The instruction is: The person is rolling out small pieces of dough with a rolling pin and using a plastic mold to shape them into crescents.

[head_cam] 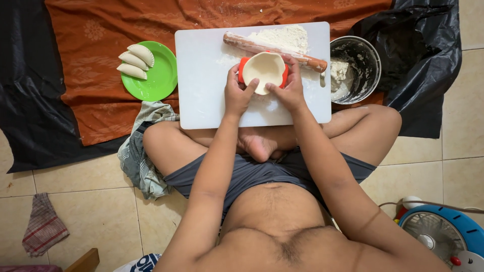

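The person sits cross-legged on a tiled floor with a white cutting board (201,75) lying across the knees and an orange cloth (101,60) beyond it. Both hands work at the far middle of the board. The left hand (237,93) and the right hand (290,88) each close around one side of an orange dumpling press (263,70), which lies open with a round sheet of pale dough (264,68) draped into it. The thumbs press on the near edge of the dough; the fingers curl round the outer rims of the press, so each grip is shut on it rather than spread flat.

Just beyond the press, touching or nearly touching it, a floured rolling pin (275,50) lies slantwise, with a heap of flour (282,36) at the far edge of the board. To the right stands a metal bowl (370,55) with what seems to be a lump of dough stuck inside, though the view there is dim. To the left, a green plate (159,83) holds three folded dumplings (135,61). A striped towel (141,156) lies by the left knee, and a blue fan (443,234) sits at the near right.
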